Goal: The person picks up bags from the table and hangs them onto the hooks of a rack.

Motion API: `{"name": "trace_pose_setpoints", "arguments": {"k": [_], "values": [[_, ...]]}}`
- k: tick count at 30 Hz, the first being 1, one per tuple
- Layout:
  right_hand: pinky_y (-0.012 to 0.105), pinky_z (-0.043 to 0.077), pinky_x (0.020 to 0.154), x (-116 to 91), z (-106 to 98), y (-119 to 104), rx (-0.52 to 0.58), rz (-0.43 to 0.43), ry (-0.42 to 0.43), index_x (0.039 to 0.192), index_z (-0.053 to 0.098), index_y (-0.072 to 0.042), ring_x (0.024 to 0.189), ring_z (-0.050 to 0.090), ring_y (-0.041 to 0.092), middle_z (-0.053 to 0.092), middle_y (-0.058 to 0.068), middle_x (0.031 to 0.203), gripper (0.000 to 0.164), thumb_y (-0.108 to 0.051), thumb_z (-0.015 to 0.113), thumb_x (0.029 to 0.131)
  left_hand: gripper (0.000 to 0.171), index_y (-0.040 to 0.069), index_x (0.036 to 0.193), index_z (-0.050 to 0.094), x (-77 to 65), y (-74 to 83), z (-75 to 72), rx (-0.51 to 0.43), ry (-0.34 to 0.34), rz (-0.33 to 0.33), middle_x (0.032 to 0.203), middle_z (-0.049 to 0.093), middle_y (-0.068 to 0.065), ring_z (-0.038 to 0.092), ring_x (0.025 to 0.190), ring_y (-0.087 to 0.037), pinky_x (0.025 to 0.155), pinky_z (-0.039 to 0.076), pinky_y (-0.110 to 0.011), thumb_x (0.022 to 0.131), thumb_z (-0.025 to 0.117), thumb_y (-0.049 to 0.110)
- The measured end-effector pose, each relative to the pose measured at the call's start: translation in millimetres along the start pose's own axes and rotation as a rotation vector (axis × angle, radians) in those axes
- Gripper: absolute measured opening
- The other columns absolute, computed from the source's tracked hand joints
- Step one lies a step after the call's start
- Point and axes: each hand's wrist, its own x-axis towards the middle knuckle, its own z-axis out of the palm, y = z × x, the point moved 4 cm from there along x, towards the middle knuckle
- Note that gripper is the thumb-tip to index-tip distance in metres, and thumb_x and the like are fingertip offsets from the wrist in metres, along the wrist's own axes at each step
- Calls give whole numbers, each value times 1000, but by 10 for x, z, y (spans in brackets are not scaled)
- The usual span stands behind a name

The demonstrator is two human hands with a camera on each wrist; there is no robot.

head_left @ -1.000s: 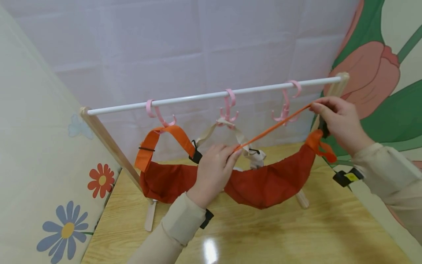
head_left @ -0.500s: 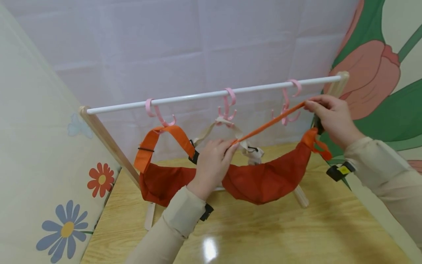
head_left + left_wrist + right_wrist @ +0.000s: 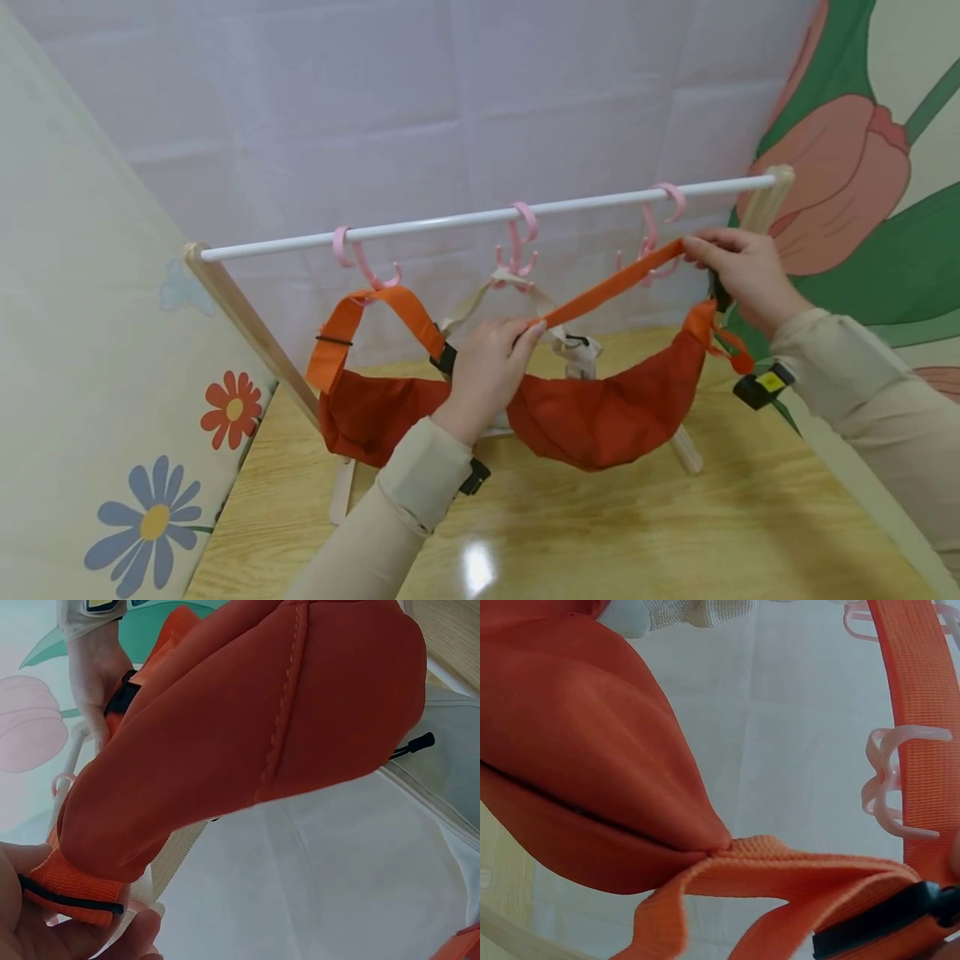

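A red waist bag (image 3: 600,417) hangs between my two hands, its orange strap (image 3: 615,287) stretched above it. My left hand (image 3: 491,367) pinches the strap's lower left end. At the upper right my right hand (image 3: 742,271) pinches the strap's other part between thumb and fingers. A black buckle (image 3: 877,922) sits on the strap beside the right hand in the right wrist view. The strap passes in front of the right pink hook (image 3: 648,242); in the right wrist view, the hook appears beside it. My left hand hides this bag's left end.
A second red waist bag (image 3: 367,417) hangs by its orange strap from the left pink hook (image 3: 367,267). A beige strap (image 3: 465,308) loops over the middle pink hook (image 3: 517,242). The hooks hang on a white rail (image 3: 435,223) above a wooden table (image 3: 600,542).
My right hand has moved a little left, bringing the strap's upper end with it. The strap has turned from edge-on to showing its flat side. My left hand has barely shifted.
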Motion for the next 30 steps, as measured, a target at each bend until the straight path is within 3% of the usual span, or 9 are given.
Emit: {"name": "trace_pose_setpoints", "arguments": {"k": [4, 8, 12, 16, 21, 25, 30], "values": [[16, 44, 65, 11, 9, 48, 17, 25, -16, 83, 70, -45, 78, 52, 4, 65, -25, 76, 23, -30, 63, 99, 32, 10, 100, 76, -1, -15, 13, -9, -19, -19, 81, 68, -4, 63, 86, -23, 71, 48, -34, 106, 52, 31], [17, 44, 64, 0, 23, 80, -6, 15, -23, 81, 69, -43, 76, 51, 5, 63, -24, 75, 25, -31, 61, 101, 35, 10, 85, 70, -7, -19, 26, -34, -51, -25, 63, 49, -1, 51, 66, -18, 61, 40, -29, 106, 52, 31], [18, 44, 65, -35, 49, 100, -47, -17, -40, 81, 69, -42, 78, 51, 6, 63, -24, 76, 25, -32, 58, 102, 40, 9, 76, 64, -16, -47, 64, -63, -100, -60, 59, 38, 3, 38, 56, -14, 55, 31, -25, 106, 51, 32], [20, 45, 64, -66, 82, 144, -70, -25, -61, 84, 66, -44, 79, 52, 5, 63, -25, 78, 24, -35, 56, 103, 41, 10, 73, 60, -43, -90, 122, -89, -130, -102, 59, 36, 3, 34, 53, -13, 53, 28, -25, 106, 50, 33], [23, 48, 57, -105, 111, 233, -22, 2, -115, 88, 66, -44, 77, 54, 5, 64, -23, 82, 22, -36, 52, 104, 38, 13, 75, 57, -99, -142, 237, -145, -168, -142, 60, 38, 2, 34, 52, -14, 51, 30, -25, 107, 49, 33], [18, 50, 67, -135, 128, 291, 23, -1, -143, 95, 65, -41, 80, 59, 2, 65, -23, 86, 19, -33, 50, 105, 32, 11, 85, 63, -137, -157, 349, -199, -175, -151, 64, 42, 1, 37, 53, -14, 53, 33, -26, 107, 49, 30], [15, 52, 71, -179, 181, 385, 123, 20, -157, 103, 64, -36, 85, 63, -2, 67, -22, 92, 15, -29, 51, 106, 24, 10, 101, 67, -158, -168, 482, -219, -180, -152, 75, 51, -3, 45, 63, -17, 58, 38, -28, 107, 50, 26]]}}
